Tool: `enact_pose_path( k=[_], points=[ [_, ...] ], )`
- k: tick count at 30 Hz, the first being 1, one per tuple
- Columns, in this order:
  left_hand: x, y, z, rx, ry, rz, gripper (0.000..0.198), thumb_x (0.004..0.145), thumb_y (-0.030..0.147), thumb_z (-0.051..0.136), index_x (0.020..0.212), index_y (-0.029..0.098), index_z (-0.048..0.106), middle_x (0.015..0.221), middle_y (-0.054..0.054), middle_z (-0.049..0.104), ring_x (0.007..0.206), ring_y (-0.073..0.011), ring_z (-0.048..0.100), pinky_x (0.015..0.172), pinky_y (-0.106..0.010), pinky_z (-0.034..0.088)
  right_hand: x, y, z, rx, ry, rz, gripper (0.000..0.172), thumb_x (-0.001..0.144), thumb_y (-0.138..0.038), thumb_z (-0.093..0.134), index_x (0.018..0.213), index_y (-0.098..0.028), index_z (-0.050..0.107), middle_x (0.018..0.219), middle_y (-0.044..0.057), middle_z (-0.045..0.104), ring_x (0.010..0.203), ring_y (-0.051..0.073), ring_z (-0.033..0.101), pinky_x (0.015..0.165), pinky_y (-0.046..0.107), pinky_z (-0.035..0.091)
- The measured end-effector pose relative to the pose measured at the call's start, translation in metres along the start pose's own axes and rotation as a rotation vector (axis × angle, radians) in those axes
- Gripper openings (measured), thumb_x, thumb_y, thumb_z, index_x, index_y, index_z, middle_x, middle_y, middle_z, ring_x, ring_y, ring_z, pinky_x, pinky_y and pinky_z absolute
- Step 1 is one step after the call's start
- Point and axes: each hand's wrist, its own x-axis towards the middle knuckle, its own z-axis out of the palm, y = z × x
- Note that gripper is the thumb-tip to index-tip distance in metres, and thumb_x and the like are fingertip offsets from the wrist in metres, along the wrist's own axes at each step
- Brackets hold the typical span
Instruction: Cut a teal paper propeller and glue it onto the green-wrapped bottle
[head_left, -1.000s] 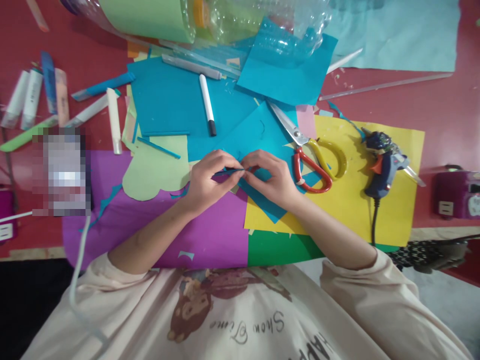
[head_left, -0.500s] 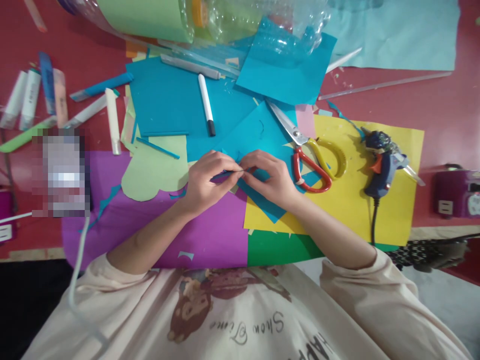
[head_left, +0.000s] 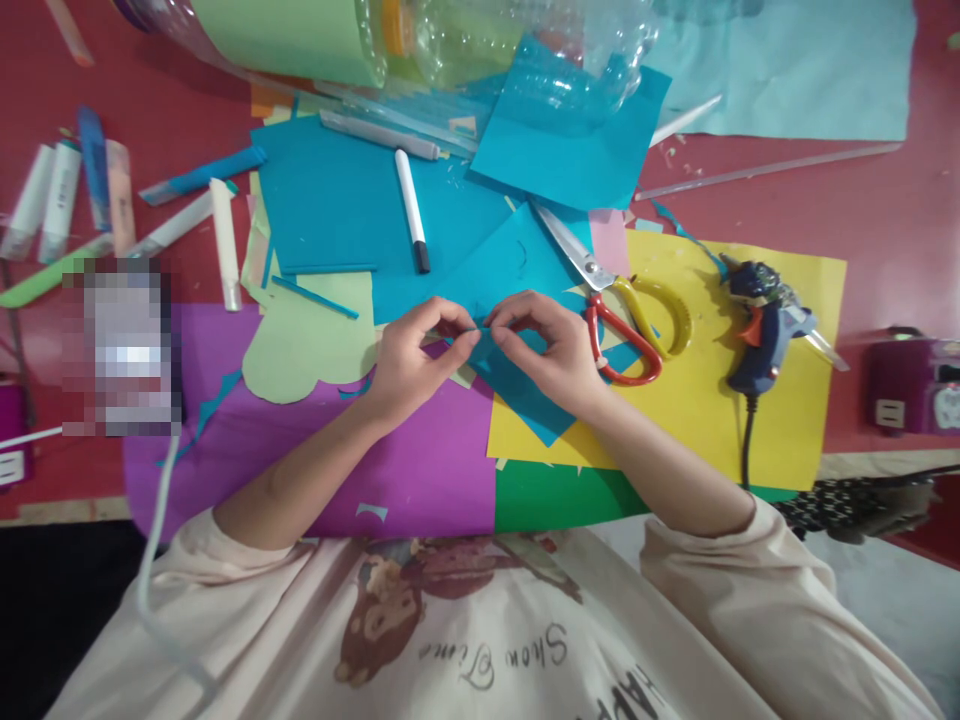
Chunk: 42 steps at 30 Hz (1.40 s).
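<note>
My left hand (head_left: 424, 350) and my right hand (head_left: 544, 345) meet fingertip to fingertip over a blue paper sheet (head_left: 551, 415). Both are closed in a pinch on a small blue paper strip (head_left: 484, 329), mostly hidden by the fingers. Right of my right hand lie scissors (head_left: 626, 375) with one red and one yellow handle, blades slightly apart. Two thin blue paper rolls (head_left: 330, 268) rest to the left, by a light green paper cutout (head_left: 300, 355). A white marker with a black cap (head_left: 412, 210) lies beyond my hands.
A glue gun (head_left: 769, 340) lies on yellow paper (head_left: 720, 420) at the right. Purple paper (head_left: 420, 470) covers the near left. Plastic bottles (head_left: 465, 50) lie along the far side. Several markers (head_left: 60, 200) and a blurred-out phone (head_left: 131, 345) are at the left.
My fingertips have moved slightly away from my body and the fingers are a little more bent. The blue strip between them has shifted, its dark length along my left fingers no longer showing.
</note>
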Motion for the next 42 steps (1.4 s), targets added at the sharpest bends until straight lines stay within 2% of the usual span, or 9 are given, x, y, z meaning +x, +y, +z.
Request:
enact_pose_path(
  k=[5, 8, 18, 22, 27, 29, 34, 39, 42],
  points=[
    [0.0029, -0.0005, 0.0006, -0.120, -0.008, -0.150, 0.029, 0.087, 0.046, 0.062, 0.077, 0.020, 0.054, 0.068, 0.002, 0.060, 0.059, -0.0091, 0.058, 0.051, -0.020, 0.047, 0.0008, 0.0001, -0.0042, 0.166, 0.106, 0.124, 0.026, 0.094, -0.046, 0.054, 0.090, -0.021, 0.063, 0.091, 0.003, 0.068, 0.080, 0.014, 0.066, 0.070, 0.028, 0.054],
    [0.0048, -0.0015, -0.0001, -0.149, 0.012, -0.178, 0.031, 0.085, 0.048, 0.063, 0.075, 0.021, 0.052, 0.061, 0.004, 0.054, 0.052, -0.0075, 0.052, 0.045, -0.019, 0.042, 0.0015, 0.0015, -0.0048, 0.176, 0.100, 0.172, 0.034, 0.091, -0.055, 0.056, 0.091, -0.021, 0.063, 0.091, 0.003, 0.067, 0.080, 0.015, 0.066, 0.071, 0.029, 0.054],
    [0.0010, -0.0022, 0.0019, -0.089, -0.064, -0.121, 0.030, 0.087, 0.049, 0.061, 0.079, 0.020, 0.059, 0.071, 0.001, 0.064, 0.063, -0.0105, 0.060, 0.055, -0.021, 0.047, 0.0002, -0.0005, 0.0020, 0.125, 0.024, 0.125, 0.015, 0.087, -0.032, 0.064, 0.079, -0.020, 0.062, 0.081, 0.002, 0.067, 0.075, 0.013, 0.064, 0.066, 0.027, 0.053],
    [0.0008, -0.0022, 0.0007, -0.029, -0.074, -0.103, 0.031, 0.088, 0.048, 0.059, 0.077, 0.020, 0.060, 0.071, 0.001, 0.065, 0.065, -0.0110, 0.060, 0.058, -0.022, 0.047, 0.0014, -0.0004, -0.0007, 0.099, -0.002, 0.127, 0.023, 0.089, -0.039, 0.062, 0.077, -0.020, 0.060, 0.081, 0.002, 0.066, 0.073, 0.013, 0.063, 0.064, 0.028, 0.053],
    [0.0028, -0.0015, -0.0026, -0.075, -0.007, -0.129, 0.031, 0.086, 0.050, 0.061, 0.076, 0.020, 0.059, 0.068, 0.001, 0.063, 0.059, -0.0096, 0.057, 0.050, -0.020, 0.045, 0.0066, 0.0061, -0.0073, 0.235, 0.161, 0.184, 0.033, 0.087, -0.054, 0.063, 0.077, -0.022, 0.057, 0.071, -0.002, 0.061, 0.059, 0.010, 0.059, 0.056, 0.025, 0.050],
    [0.0034, -0.0012, -0.0025, -0.089, -0.003, -0.153, 0.030, 0.085, 0.048, 0.062, 0.075, 0.020, 0.058, 0.068, 0.001, 0.063, 0.057, -0.0094, 0.057, 0.048, -0.020, 0.044, 0.0070, 0.0066, -0.0079, 0.262, 0.174, 0.211, 0.036, 0.086, -0.056, 0.063, 0.075, -0.023, 0.056, 0.066, -0.004, 0.059, 0.054, 0.010, 0.056, 0.052, 0.025, 0.048],
    [0.0027, -0.0013, -0.0006, -0.082, -0.053, -0.158, 0.024, 0.086, 0.042, 0.062, 0.075, 0.020, 0.060, 0.071, 0.000, 0.067, 0.060, -0.0098, 0.059, 0.051, -0.020, 0.046, 0.0035, 0.0023, -0.0037, 0.237, 0.069, 0.309, 0.053, 0.089, -0.065, 0.050, 0.058, -0.022, 0.047, 0.054, -0.003, 0.054, 0.046, 0.009, 0.052, 0.048, 0.025, 0.047],
    [0.0003, -0.0039, 0.0002, -0.044, -0.073, -0.113, 0.028, 0.087, 0.046, 0.061, 0.078, 0.020, 0.063, 0.070, 0.000, 0.066, 0.061, -0.0109, 0.059, 0.054, -0.021, 0.046, 0.0030, -0.0019, -0.0003, 0.138, 0.009, 0.186, 0.044, 0.086, -0.063, 0.058, 0.082, -0.020, 0.067, 0.078, 0.003, 0.069, 0.067, 0.013, 0.064, 0.060, 0.026, 0.053],
    [-0.0004, -0.0035, 0.0004, -0.004, -0.089, -0.116, 0.031, 0.087, 0.050, 0.060, 0.079, 0.020, 0.063, 0.075, -0.001, 0.069, 0.069, -0.0133, 0.063, 0.060, -0.024, 0.049, 0.0029, -0.0029, 0.0004, 0.059, -0.024, 0.132, 0.040, 0.086, -0.059, 0.061, 0.079, -0.020, 0.067, 0.074, 0.002, 0.069, 0.066, 0.013, 0.063, 0.060, 0.027, 0.052]
  ],
)
